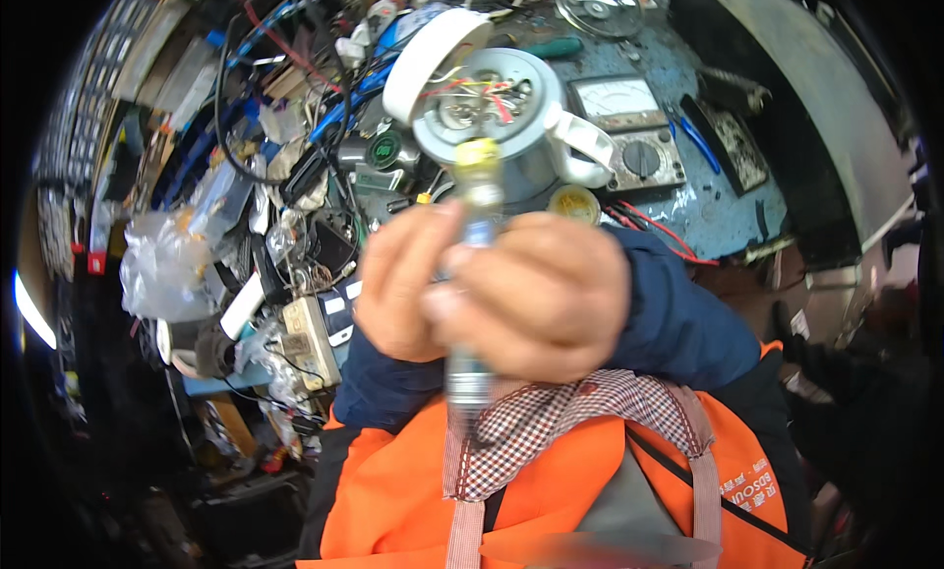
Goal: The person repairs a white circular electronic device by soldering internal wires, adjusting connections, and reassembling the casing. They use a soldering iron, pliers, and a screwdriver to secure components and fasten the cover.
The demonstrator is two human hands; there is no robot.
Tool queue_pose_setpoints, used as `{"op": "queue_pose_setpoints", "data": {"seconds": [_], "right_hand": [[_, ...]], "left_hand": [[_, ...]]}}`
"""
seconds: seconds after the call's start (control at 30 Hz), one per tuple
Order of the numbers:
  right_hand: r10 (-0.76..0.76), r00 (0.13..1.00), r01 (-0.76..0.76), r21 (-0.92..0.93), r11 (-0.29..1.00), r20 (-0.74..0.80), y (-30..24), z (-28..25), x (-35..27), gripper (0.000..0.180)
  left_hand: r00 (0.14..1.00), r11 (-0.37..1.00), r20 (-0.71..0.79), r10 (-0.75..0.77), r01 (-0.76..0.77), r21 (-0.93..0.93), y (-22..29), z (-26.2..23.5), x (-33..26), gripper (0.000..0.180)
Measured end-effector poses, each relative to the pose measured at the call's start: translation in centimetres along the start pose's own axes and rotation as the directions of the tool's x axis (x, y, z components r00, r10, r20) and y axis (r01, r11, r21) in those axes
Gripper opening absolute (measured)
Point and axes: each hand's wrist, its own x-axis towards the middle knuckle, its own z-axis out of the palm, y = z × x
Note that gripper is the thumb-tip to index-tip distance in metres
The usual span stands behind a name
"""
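Note:
Both of my hands are raised over the near side of the bench, their fingers closed round one slim, upright, pen-like thing. It has a yellow top end, a clear bluish body and a silvery, dark lower part. Motion blur hides its exact kind. My left hand grips it from the left, and my right hand wraps it from the right. Just beyond them stands an electric kettle, apparently upside down, with coloured wires exposed in its round grey base. A white round cover leans at its left.
An analog multimeter with red leads lies right of the kettle, near blue-handled pliers. A small yellow round tin sits beside my right hand. Cables, a plastic bag and a power strip crowd the left.

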Motion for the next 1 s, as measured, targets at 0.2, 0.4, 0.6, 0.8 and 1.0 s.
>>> {"op": "queue_pose_setpoints", "data": {"seconds": [0.2, 0.4, 0.6, 0.8, 1.0], "right_hand": [[0.058, 0.902, -0.114, -0.106, 0.988, -0.427, 3.9, -6.7, -3.3, 0.052], [0.296, 0.799, -0.27, 0.129, 0.954, -0.523, 6.9, -20.0, -7.1, 0.071], [0.566, 0.674, -0.417, 0.388, 0.822, -0.476, 7.9, -24.3, -10.8, 0.057], [0.587, 0.668, -0.455, 0.373, 0.808, -0.458, 9.4, -21.9, -10.5, 0.056], [0.625, 0.626, -0.438, 0.453, 0.776, -0.466, 10.1, -18.7, -9.7, 0.058]], "left_hand": [[0.995, 0.978, 0.017, 0.096, -0.091, -0.186, 2.1, 4.0, -1.4, 0.043], [0.914, 0.932, 0.183, -0.363, 0.356, 0.069, -0.7, 0.2, -3.3, 0.024], [0.559, 0.561, 0.197, -0.806, 0.613, 0.557, -8.3, -9.6, -5.0, 0.029], [0.347, 0.376, 0.179, -0.921, 0.664, 0.646, -24.7, -17.2, -2.7, 0.027], [0.568, 0.544, 0.299, -0.767, 0.329, 0.772, -37.0, -12.8, -6.6, 0.028]]}}
